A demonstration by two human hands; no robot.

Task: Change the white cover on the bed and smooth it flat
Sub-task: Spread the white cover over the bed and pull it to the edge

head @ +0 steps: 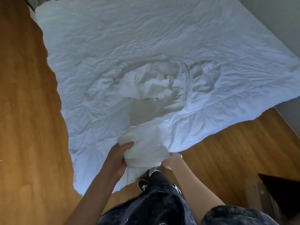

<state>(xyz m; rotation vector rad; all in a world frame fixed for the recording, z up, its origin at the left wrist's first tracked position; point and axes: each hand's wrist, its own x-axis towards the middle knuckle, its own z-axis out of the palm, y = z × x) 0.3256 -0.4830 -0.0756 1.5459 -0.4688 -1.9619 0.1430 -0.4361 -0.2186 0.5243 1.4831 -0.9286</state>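
White cover (146, 51) spread wide over the bed, edges draping toward the wooden floor (29, 127) on both sides. Badly rumpled in the middle of the cover: a ring of deep creases around a bunched knot of cloth. Smoother toward the far end of the cover, near the grey strip at the head.

At the near edge of the cover, both hands busy on one gathered wad of white fabric (142, 153). Left hand (117, 157) wrapped round the wad's left side, thumb over the top, fingers underneath. Right hand (172, 159) pinching the wad's right end, fingertips curled into the cloth. Wad lifted just off the cover, directly above the dark shoes (143, 185) planted at the foot of the bed.

Step in hand, by the look of it: working the inner filling or a bunched corner along inside the cover, not yet the smoothing. Cannot tell whether the wad was loose filling or folded cover.

Next move likely called for a firm pull toward the foot, then a shake to settle the central knot, then flat palms sweeping outward from the middle of the cover.
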